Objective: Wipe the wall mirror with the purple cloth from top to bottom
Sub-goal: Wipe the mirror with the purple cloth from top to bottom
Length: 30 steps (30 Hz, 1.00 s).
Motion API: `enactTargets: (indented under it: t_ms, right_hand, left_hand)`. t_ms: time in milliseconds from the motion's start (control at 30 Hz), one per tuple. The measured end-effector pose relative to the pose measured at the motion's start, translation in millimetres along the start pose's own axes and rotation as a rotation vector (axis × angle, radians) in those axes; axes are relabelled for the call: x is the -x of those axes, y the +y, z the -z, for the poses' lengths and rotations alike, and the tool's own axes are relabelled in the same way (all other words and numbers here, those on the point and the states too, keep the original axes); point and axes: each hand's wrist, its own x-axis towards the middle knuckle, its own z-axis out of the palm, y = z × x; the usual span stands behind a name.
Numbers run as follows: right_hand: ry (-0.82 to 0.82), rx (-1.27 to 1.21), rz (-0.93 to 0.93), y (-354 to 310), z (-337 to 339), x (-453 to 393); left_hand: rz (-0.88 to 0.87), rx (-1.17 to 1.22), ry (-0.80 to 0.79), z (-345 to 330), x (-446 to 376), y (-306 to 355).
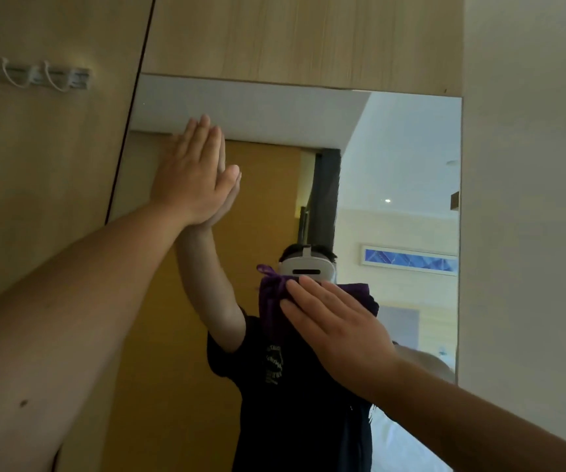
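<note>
Pressing fingers: right hand [338,330] lies flat, fingers together and extended, pinning the purple cloth [273,298] against the wall mirror [397,158].
Cloth position: under the right palm and fingertips, bunched out to their left, around mid-height of the glass.
Left hand [191,172]: flat on the mirror's upper left, fingers straight and closed side by side, holding nothing.
Writing: reflected shirt print, too blurred to read.
Surround: wooden panel [36,199] left of the mirror.
</note>
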Motion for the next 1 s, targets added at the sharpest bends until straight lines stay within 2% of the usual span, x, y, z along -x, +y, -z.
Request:
enactTargets:
  t_ms: [233,367,467,667,733,833,1000]
  right_hand:
    - [0.026,-0.025,-0.004,2,1,-1]
    - [0.054,-0.084,-0.019,3,7,-4]
    - [0.187,-0.159,-0.147,22,23,-34]
    - [0.447,-0.117,-0.467,96,87,-169]
    - [0.440,-0.050,-0.491,123,95,-209]
    - [0.324,0.033,-0.514,150,93,-247]
    - [0.291,0.101,-0.480,144,84,-248]
  left_hand:
    - [-0.041,0.040,0.011,4,1,-9]
    - [0.054,0.019,0.018,7,3,-43]
    - [0.063,0.015,0.005,2,6,-62]
    - [0.045,0.069,0.057,-6,5,-67]
    - [0.032,0.070,0.080,-8,6,-68]
    - [0.019,0.080,0.100,-10,6,-69]
    - [0.003,0.090,0.125,-16,6,-71]
